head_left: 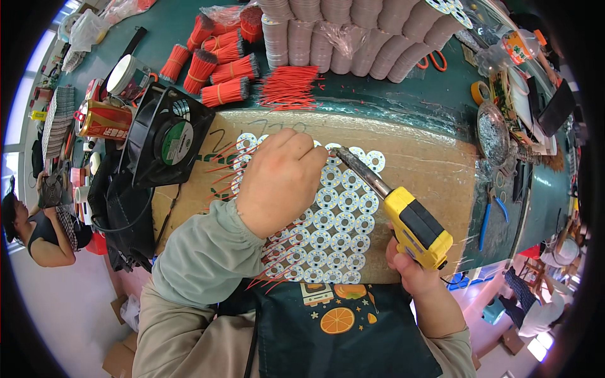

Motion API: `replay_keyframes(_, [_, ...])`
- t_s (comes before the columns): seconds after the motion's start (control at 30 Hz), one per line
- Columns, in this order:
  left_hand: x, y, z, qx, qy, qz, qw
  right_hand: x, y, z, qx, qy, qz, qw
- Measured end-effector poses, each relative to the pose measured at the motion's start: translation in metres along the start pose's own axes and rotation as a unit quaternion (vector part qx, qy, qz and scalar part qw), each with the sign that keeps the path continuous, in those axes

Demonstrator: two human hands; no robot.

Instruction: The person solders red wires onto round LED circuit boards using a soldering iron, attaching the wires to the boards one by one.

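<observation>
A panel of small round white LED circuit boards (345,222) lies on a brown cardboard sheet (428,164) in front of me. Thin red wires (287,252) stick out from the boards along its left side. My left hand (280,179) is closed in a pinch over the upper part of the panel; its fingertips and whatever they hold are hidden. In my right hand (406,264) is a yellow and black soldering gun (413,223). Its metal tip points up and left, reaching the top rows of boards close to my left fingers.
Loose red wires (290,88) and bundled red wires (227,69) lie beyond the cardboard, beside stacked round boards (353,38). A black fan (165,138) stands at left near a red can (106,120). Blue-handled pliers (486,220) lie at right, below a metal dish (493,132).
</observation>
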State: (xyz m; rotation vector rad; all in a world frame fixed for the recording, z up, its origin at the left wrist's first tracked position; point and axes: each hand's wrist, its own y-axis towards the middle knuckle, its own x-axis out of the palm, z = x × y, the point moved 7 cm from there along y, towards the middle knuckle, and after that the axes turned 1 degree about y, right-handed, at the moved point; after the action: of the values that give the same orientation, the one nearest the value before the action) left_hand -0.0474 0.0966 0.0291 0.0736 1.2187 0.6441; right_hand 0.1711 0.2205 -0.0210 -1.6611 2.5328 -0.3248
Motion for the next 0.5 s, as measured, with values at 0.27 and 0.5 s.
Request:
replay_keyframes(0.27, [0.0003,0.0010,0.0001,0.002,-0.002,0.000,1.000,-0.0022,-0.0020,0.0034,0.006,0.000,0.013,1.000])
replay_keyframes(0.5, [-0.0001,0.0004,0.0000,0.004,-0.003,0.002,1.000,-0.0018,-0.0012,0.0009,0.002,-0.011,0.017,1.000])
